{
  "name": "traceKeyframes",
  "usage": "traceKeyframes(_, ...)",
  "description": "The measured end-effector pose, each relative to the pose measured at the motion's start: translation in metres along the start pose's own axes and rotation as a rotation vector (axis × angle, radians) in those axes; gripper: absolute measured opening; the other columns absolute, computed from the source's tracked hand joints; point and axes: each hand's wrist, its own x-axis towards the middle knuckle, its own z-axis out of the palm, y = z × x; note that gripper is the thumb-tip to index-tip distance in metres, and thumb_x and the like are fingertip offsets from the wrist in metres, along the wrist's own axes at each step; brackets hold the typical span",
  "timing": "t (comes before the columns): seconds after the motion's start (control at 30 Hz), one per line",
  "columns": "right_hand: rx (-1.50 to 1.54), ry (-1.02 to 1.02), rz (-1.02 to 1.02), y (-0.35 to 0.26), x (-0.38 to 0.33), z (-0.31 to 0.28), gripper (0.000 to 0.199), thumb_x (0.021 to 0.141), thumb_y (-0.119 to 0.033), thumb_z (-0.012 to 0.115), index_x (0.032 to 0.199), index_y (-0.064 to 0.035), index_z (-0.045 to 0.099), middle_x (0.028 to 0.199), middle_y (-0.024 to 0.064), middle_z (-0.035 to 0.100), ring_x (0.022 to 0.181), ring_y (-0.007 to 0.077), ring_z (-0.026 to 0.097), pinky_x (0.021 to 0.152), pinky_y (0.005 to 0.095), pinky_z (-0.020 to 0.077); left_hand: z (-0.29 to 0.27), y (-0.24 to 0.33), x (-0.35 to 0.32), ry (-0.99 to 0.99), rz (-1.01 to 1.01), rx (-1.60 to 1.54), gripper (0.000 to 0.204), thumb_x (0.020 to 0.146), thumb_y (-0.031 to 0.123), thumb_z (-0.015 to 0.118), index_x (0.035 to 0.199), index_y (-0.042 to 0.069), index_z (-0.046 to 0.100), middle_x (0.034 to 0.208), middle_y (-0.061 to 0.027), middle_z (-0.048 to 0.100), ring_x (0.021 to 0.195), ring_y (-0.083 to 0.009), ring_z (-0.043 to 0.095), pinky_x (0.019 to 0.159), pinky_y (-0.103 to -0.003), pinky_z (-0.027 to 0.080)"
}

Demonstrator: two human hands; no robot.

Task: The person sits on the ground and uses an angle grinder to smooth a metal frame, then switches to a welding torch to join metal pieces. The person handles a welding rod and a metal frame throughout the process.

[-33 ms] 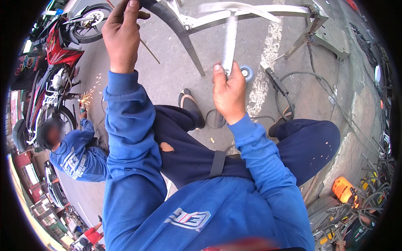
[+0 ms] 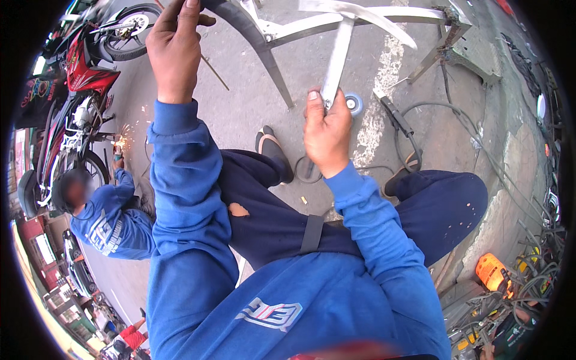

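Note:
A silver chipping hammer with a long curved head is gripped near the end of its handle by my right hand. Its head passes in front of the metal frame, which has pale bars, a dark curved bar and legs. My left hand is raised at the upper edge beside the dark bar, fingers closed. The picture's edge cuts off what they hold, if anything. By my right hand lies a small blue-rimmed wheel. To its right rests a dark welding electrode holder with a cable.
Cable loops over the pavement at right, toward an orange device among tangled cords. At left a co-worker crouches, making sparks beside a red motorcycle. A thin rod lies behind my left hand.
The hammer in my right hand has swung rightward, and its head now tilts down at the right end. My left hand stays almost still. The co-worker's sparks have changed shape.

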Motion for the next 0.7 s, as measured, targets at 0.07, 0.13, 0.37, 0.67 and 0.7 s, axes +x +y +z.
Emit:
traceKeyframes(0.07, -0.078, -0.089, -0.050, 0.004, 0.000, 0.001, 0.018, 0.098, -0.019, 0.056, 0.096, -0.0013, 0.058, 0.066, -0.0007, 0.054, 0.057, 0.0073, 0.049, 0.051, 0.0263, 0.0404, 0.000, 0.000, -0.001, -0.006, -0.010, -0.031, 0.030, 0.098, 0.023, 0.062, 0.117, -0.001, 0.065, 0.094, -0.0045, 0.068, 0.079, -0.0087, 0.064, 0.056, -0.018, 0.038)
traceKeyframes(0.13, -0.090, -0.106, 0.037, 0.005, 0.001, 0.000, 0.019, 0.098, -0.019, 0.056, 0.098, -0.0009, 0.058, 0.067, -0.0004, 0.054, 0.058, 0.0083, 0.049, 0.054, 0.0278, 0.0418, 0.000, -0.001, -0.001, 0.006, -0.013, 0.016, 0.031, 0.098, 0.023, 0.062, 0.117, 0.000, 0.065, 0.095, -0.0046, 0.068, 0.080, -0.0086, 0.064, 0.057, -0.018, 0.038)
traceKeyframes(0.37, -0.059, -0.059, -0.030, 0.006, 0.000, -0.003, 0.021, 0.098, -0.022, 0.056, 0.096, -0.0014, 0.059, 0.067, -0.0006, 0.054, 0.059, 0.0083, 0.050, 0.053, 0.0281, 0.0420, -0.001, -0.003, -0.002, -0.016, 0.012, -0.006, 0.033, 0.097, 0.024, 0.063, 0.119, 0.000, 0.065, 0.099, -0.0055, 0.068, 0.080, -0.0083, 0.064, 0.057, -0.018, 0.038)
traceKeyframes(0.67, -0.139, -0.083, 0.026, 0.015, 0.001, -0.013, 0.019, 0.096, -0.020, 0.059, 0.098, -0.0016, 0.060, 0.065, 0.0014, 0.055, 0.058, 0.0088, 0.052, 0.053, 0.0281, 0.0420, -0.003, -0.007, -0.013, 0.013, -0.007, 0.017, 0.033, 0.094, 0.023, 0.067, 0.120, 0.002, 0.066, 0.099, -0.0046, 0.068, 0.079, -0.0083, 0.063, 0.056, -0.018, 0.036)
traceKeyframes(0.7, -0.102, -0.052, -0.008, 0.019, 0.000, -0.019, 0.019, 0.095, -0.021, 0.060, 0.097, -0.0017, 0.061, 0.065, 0.0012, 0.055, 0.058, 0.0085, 0.051, 0.053, 0.0274, 0.0419, -0.003, -0.009, -0.014, 0.005, -0.018, 0.010, 0.035, 0.092, 0.022, 0.069, 0.120, 0.002, 0.066, 0.095, -0.0040, 0.069, 0.075, -0.0050, 0.060, 0.055, -0.017, 0.033)
